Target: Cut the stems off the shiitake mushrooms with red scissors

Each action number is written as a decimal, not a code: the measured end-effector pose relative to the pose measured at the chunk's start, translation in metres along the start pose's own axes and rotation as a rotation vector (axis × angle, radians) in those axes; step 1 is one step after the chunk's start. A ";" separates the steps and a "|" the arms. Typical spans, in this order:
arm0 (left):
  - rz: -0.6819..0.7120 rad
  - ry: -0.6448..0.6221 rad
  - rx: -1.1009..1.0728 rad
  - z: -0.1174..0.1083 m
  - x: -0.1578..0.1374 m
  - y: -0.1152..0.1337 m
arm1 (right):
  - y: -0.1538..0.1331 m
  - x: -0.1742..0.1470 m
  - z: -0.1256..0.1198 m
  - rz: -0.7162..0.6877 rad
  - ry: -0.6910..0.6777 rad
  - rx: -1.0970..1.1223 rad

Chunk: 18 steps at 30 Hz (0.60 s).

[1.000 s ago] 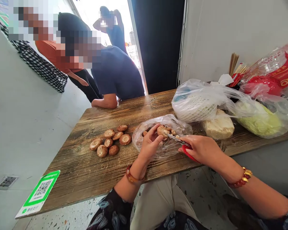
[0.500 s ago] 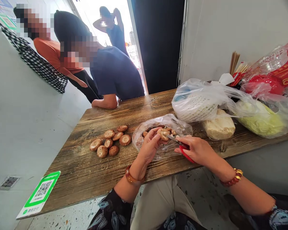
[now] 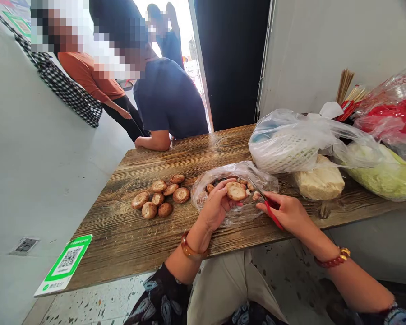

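On the surface [image 3: 115,243], a QR card [image 3: 66,264] lies far left, then eight loose mushrooms [image 3: 158,199]. The left hand [image 3: 217,206], fingers pinching one mushroom [image 3: 236,192] (pale side showing), is over an open bag [image 3: 235,218] holding more. Just right, scissors [image 3: 273,214] sit in the right hand [image 3: 287,214], fingers curled around the red handles; beyond lies a pale block [image 3: 320,180].
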State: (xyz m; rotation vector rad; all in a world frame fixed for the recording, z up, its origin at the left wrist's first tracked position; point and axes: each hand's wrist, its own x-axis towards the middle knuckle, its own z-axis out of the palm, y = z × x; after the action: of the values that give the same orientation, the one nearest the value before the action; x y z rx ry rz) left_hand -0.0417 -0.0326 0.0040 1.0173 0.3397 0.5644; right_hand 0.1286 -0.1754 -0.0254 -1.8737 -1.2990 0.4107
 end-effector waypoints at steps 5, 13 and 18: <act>-0.041 -0.017 0.049 0.001 -0.002 0.000 | 0.019 -0.006 0.011 -0.183 0.205 -0.348; 0.150 0.126 0.343 0.002 -0.008 -0.005 | 0.029 -0.010 0.019 -0.256 0.232 -0.433; 0.427 0.231 0.773 -0.006 -0.026 0.030 | 0.031 -0.011 0.020 -0.295 0.238 -0.475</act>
State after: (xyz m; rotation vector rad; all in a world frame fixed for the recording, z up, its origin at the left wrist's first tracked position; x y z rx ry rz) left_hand -0.0742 -0.0311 0.0270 1.7986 0.5724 0.9762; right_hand 0.1307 -0.1818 -0.0635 -1.9851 -1.5685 -0.2931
